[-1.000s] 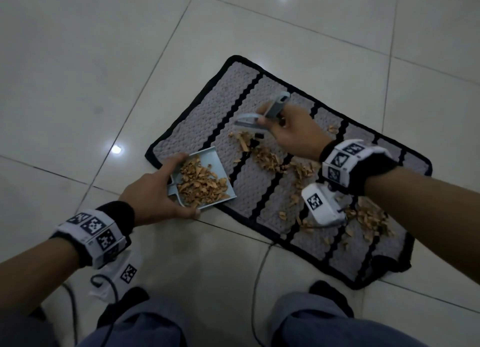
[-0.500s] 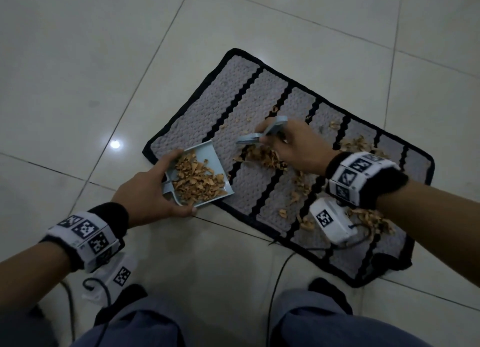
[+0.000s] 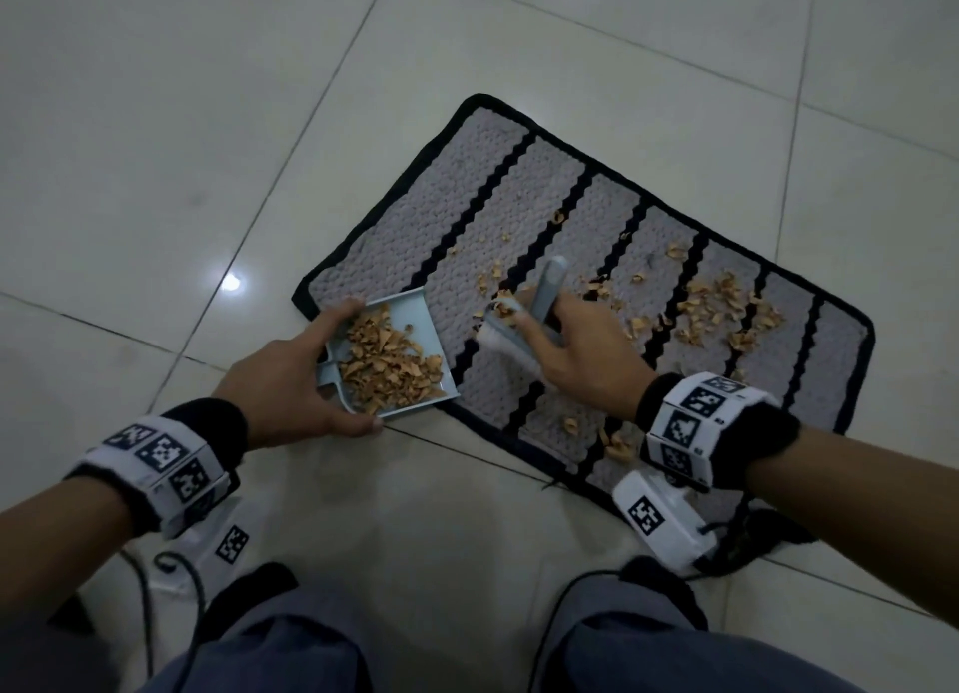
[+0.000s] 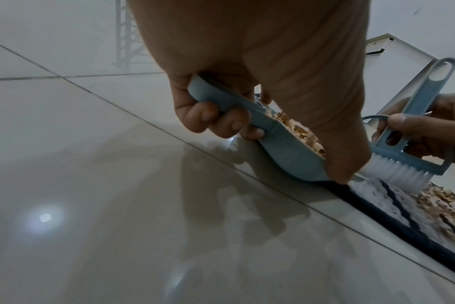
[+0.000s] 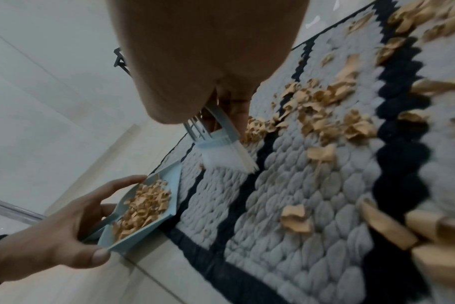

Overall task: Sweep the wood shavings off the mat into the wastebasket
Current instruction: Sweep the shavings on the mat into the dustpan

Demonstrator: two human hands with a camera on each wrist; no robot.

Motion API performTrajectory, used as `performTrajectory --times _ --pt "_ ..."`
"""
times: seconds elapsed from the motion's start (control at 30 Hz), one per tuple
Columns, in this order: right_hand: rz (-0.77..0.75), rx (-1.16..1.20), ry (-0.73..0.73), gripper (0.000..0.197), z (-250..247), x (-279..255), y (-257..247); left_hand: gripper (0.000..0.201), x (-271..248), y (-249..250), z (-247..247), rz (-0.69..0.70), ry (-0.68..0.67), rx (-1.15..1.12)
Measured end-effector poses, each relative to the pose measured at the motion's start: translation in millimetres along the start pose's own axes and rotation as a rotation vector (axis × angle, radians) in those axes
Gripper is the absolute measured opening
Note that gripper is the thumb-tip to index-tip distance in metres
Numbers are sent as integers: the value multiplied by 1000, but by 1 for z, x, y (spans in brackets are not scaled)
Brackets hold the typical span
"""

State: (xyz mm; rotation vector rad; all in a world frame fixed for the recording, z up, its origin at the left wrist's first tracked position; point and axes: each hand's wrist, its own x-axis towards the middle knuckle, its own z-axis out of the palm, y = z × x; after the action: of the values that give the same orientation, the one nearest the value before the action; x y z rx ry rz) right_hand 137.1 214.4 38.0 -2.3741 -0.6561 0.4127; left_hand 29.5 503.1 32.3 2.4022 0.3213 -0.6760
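Head view: left hand (image 3: 290,376) grips dustpan (image 3: 410,324) at mat (image 3: 467,184) edge, right hand (image 3: 581,350) grasps brush (image 3: 511,342). Shavings (image 3: 726,308) centre-right; sweep low, short strokes toward pan lip.

Tan wood shavings (image 3: 716,311) scattered on grey black-striped mat (image 3: 467,194), some heaped in dustpan (image 3: 410,313)

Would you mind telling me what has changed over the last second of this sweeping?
The right hand drew the brush across the mat toward the dustpan, pulling shavings along; its bristles now sit close to the pan's open edge. The left hand kept its grip on the dustpan at the mat's near corner, its pile of shavings much the same.
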Motion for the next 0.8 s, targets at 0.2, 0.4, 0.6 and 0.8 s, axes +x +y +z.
performTrajectory --times 0.2,0.4,0.6,0.8 --pt "-12 57 142 31 -5 9 -6 121 3 2 2 11 -5 21" --pt "20 14 137 28 6 9 0 119 6 9 3 15 -4 30" --pt "19 53 267 32 -16 33 -6 120 6 10 4 14 -4 18" --pt "-203 61 57 21 -20 103 -17 121 6 15 8 21 -5 23"
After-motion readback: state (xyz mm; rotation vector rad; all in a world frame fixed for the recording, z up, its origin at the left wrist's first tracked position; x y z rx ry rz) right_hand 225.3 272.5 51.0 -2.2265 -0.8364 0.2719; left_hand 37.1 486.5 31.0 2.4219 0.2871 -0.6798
